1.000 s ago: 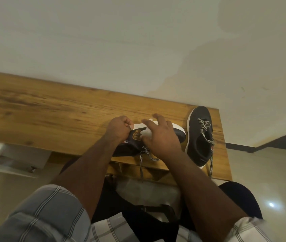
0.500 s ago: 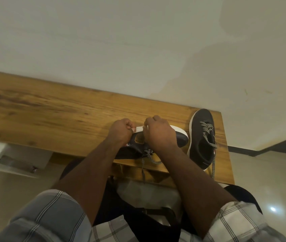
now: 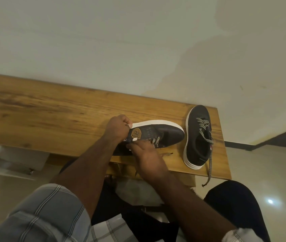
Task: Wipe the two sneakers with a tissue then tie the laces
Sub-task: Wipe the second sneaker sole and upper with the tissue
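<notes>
The left hand [image 3: 117, 127] is closed around the heel of the near sneaker [image 3: 158, 135], which lies tipped on its side on the table [image 3: 51, 116], white sole facing away. The right hand [image 3: 147, 155] rests against the shoe's opening with fingers curled (whether it pinches anything cannot be told). The second sneaker [image 3: 198, 137] stands upright just beside it near the table's right edge, one lace [image 3: 208, 170] hanging over the front edge; the table's left part lies open.
</notes>
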